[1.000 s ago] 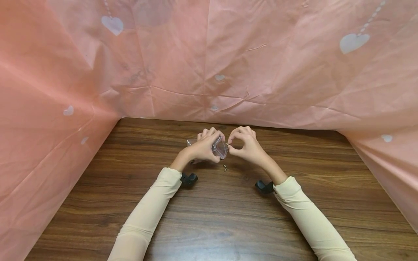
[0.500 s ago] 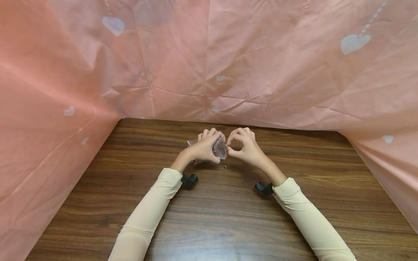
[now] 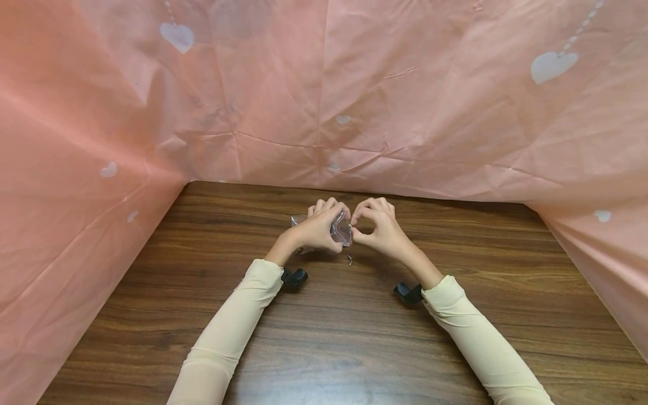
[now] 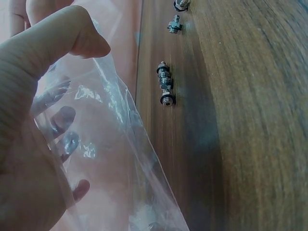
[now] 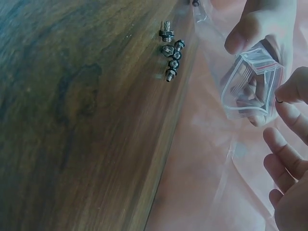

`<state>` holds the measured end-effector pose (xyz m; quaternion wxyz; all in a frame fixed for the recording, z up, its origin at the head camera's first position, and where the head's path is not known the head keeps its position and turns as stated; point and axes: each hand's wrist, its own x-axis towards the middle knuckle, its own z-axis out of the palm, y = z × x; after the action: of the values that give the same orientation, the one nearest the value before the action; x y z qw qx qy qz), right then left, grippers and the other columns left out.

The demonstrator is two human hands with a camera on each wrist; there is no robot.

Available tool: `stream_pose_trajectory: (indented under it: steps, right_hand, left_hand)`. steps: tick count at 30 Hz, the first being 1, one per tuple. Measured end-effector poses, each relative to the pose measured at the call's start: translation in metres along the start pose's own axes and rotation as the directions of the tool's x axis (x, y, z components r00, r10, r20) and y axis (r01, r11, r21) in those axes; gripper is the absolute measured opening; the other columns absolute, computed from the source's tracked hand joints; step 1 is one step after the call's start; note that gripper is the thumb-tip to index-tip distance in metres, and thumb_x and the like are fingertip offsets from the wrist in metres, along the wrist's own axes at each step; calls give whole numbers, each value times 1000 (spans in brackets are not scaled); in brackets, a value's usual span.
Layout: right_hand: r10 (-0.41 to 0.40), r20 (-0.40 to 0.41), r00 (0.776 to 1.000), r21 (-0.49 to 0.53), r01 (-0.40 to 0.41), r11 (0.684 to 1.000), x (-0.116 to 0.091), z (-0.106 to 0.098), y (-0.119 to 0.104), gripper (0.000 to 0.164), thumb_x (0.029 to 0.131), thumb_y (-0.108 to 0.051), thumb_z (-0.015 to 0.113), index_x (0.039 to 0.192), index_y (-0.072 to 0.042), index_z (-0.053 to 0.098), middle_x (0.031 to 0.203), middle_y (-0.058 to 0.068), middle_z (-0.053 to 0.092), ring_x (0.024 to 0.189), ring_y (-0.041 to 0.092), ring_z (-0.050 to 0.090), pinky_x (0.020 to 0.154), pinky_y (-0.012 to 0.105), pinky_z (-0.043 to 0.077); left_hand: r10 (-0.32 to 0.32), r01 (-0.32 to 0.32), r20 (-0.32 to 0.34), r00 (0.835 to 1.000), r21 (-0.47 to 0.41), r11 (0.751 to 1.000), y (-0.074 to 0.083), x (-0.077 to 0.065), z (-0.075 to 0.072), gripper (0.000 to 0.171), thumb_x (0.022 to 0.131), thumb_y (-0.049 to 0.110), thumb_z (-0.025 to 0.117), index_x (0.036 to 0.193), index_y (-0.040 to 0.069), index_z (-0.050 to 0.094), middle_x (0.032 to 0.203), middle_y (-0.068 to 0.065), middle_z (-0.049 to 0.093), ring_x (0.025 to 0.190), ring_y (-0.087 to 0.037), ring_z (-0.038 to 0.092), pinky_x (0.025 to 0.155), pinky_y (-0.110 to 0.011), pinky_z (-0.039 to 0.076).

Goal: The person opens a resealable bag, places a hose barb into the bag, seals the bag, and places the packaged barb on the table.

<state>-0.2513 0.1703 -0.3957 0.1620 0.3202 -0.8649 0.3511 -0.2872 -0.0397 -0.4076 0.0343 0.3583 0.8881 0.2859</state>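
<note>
My left hand grips a clear zip-lock bag, thumb and fingers spread so that its mouth gapes toward my right hand. Between right thumb and index finger I pinch a small metal piece, mostly hidden by the fingertips, right at the bag's mouth. Several small threaded metal fittings with barbed ends and dark rings lie on the table just below the bag. In the left wrist view these fittings appear beyond the bag's edge. Whether the bag has anything inside is hard to tell.
Under both hands is a dark wood-grain table. A pink cloth with white hearts hangs along its back and sides. Each wrist wears a black camera mount. More metal bits show beneath the left hand.
My right fingertips have come slightly left, closer to the bag's mouth, with the small metal piece. The left hand keeps its grip on the bag nearly in place.
</note>
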Motion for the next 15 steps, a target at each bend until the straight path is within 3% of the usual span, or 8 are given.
stream_pose_trajectory:
  steps: [15]
  right_hand:
    - [-5,18,1000,-20,6,1000,-1,2,-1,12,79,-8,77,88,-10,69,109,11,64,105,32,46,104,60,25]
  left_hand:
    - [-3,4,-2,1000,17,1000,-1,0,-1,68,63,21,86,121,20,50,118,-4,47,106,-25,36,92,-41,28]
